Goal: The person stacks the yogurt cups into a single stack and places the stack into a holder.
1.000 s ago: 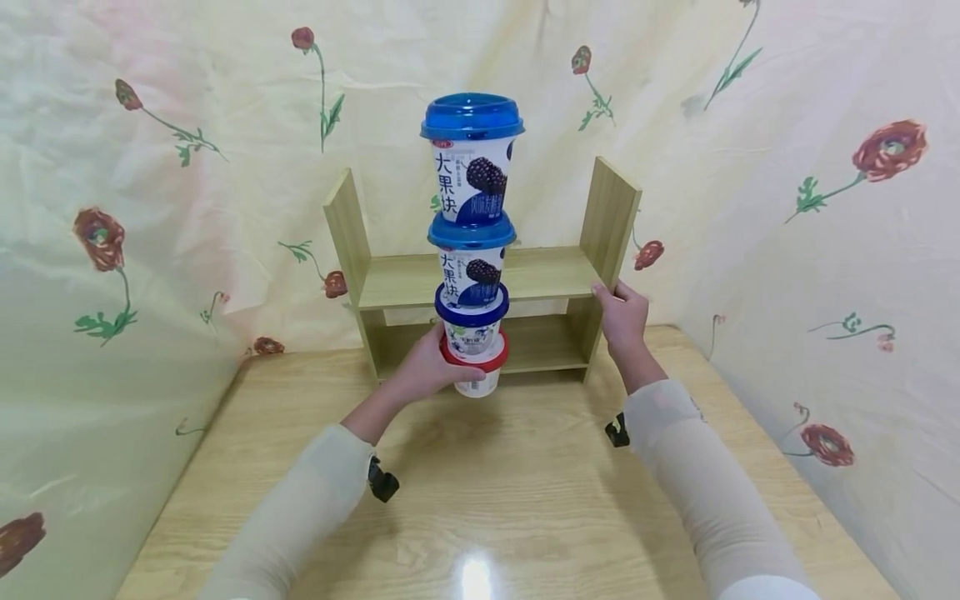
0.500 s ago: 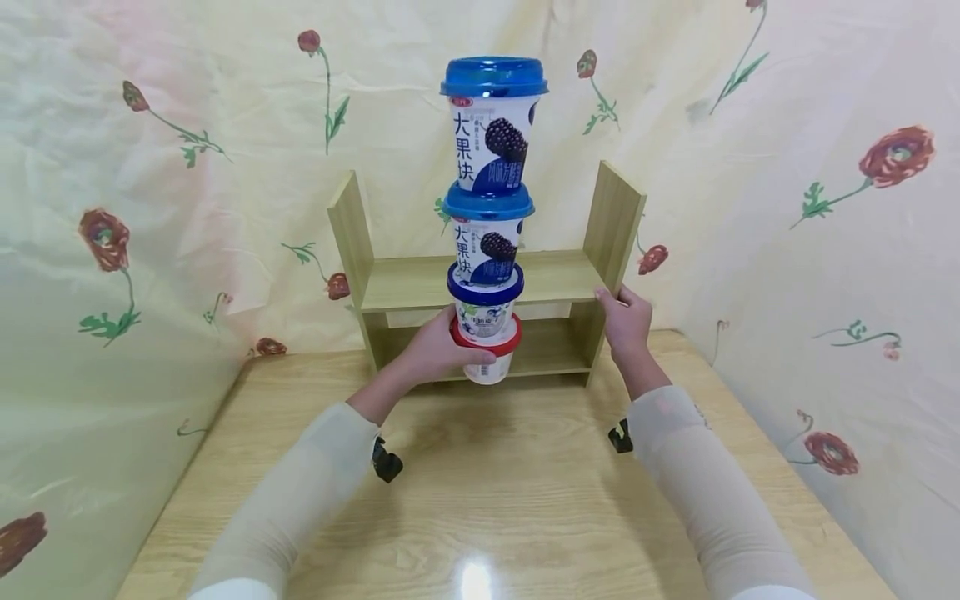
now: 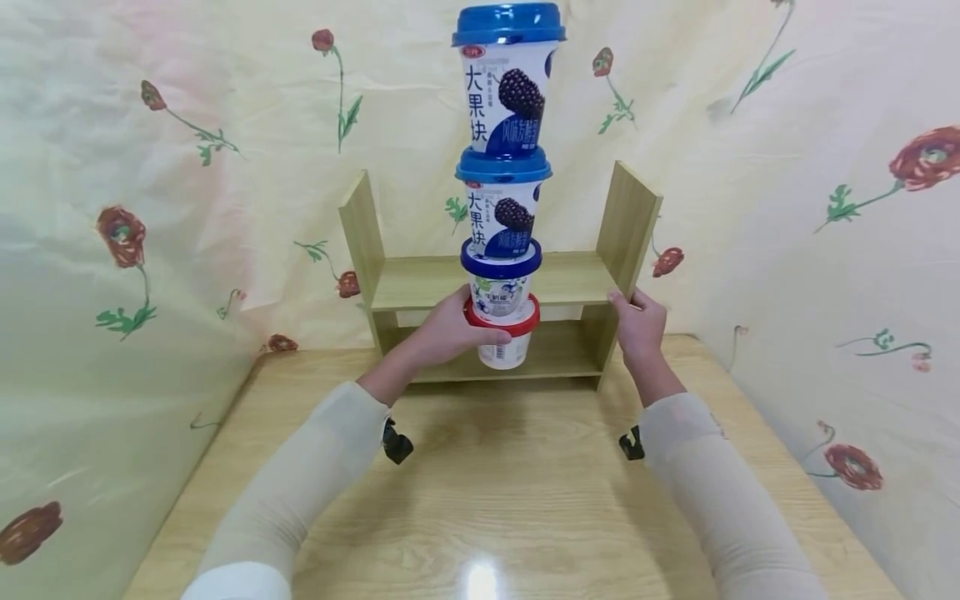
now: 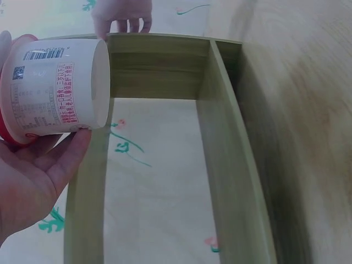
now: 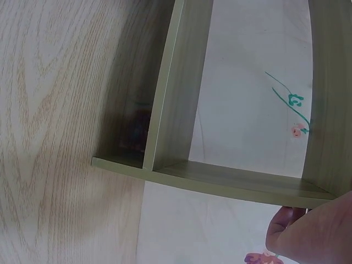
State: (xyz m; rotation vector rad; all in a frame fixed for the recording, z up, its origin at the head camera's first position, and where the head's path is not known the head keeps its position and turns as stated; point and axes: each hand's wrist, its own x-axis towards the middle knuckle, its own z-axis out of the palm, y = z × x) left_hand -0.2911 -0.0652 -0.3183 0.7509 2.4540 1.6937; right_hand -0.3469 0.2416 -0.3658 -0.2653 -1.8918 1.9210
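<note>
My left hand grips the bottom cup of a stack, a white tub with a red lid, thumb across its front. On it stands a tub with a dark blue lid. Above that are two yogurt cups with bright blue lids and blackberry pictures, the lower cup and the top cup. The stack is held up in front of a wooden shelf. My right hand holds the shelf's right side panel near the upper board, thumb in front. In the left wrist view the white tub shows its barcode.
The shelf has tall side panels and a lower board, and stands at the back of a wooden table. Flower-patterned cloth hangs behind and at both sides.
My left hand has raised the stack of cups and moved it a little to the right. My right hand keeps its hold on the shelf's side panel.
</note>
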